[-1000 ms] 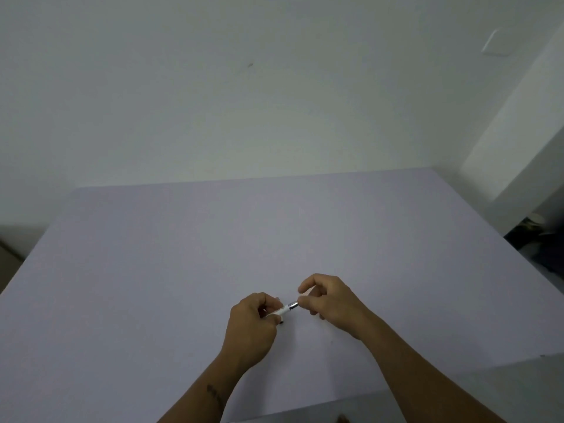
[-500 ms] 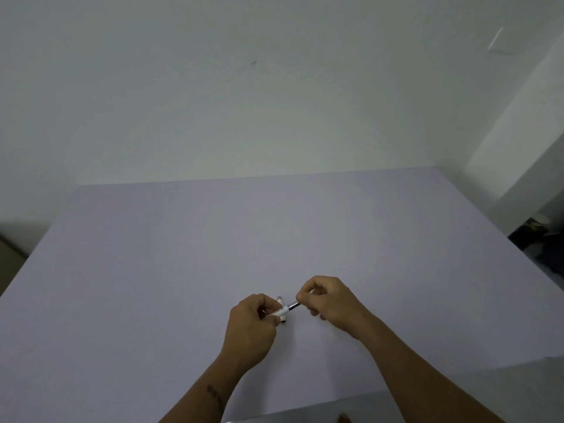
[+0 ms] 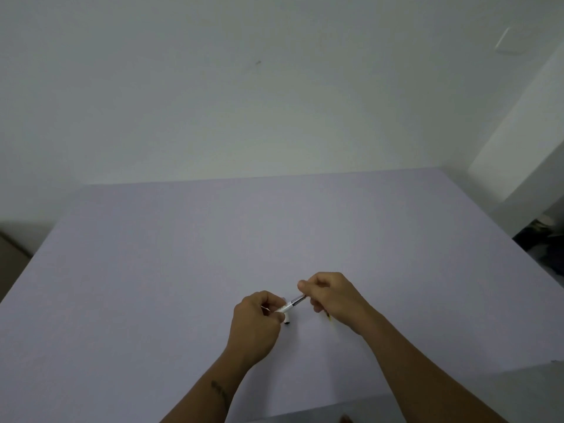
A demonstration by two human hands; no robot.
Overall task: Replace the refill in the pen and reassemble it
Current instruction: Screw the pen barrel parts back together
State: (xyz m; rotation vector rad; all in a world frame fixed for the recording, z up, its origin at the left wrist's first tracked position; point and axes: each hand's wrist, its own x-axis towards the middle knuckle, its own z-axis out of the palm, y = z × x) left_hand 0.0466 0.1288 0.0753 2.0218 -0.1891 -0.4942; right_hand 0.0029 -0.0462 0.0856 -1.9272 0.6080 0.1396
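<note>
A white pen barrel (image 3: 286, 307) is gripped in my left hand (image 3: 256, 323), slanting up to the right. Its silver and dark front section (image 3: 298, 300) sticks out of the barrel, and my right hand (image 3: 334, 299) pinches the far end of it. A small white piece with a dark end (image 3: 287, 319) lies on the table just below the barrel. A thin yellowish stick, maybe a refill (image 3: 330, 320), shows under my right hand; most of it is hidden. Both hands hover low over the pale lilac table (image 3: 183, 254).
The table's near edge (image 3: 305, 413) runs just under my forearms. A white wall stands behind the far edge. Dark clutter (image 3: 546, 239) lies on the floor at the right, beyond the table's right side.
My right hand has drawn up and to the right, so more of the silver front section shows between the hands. The small white piece has come into view below the barrel.
</note>
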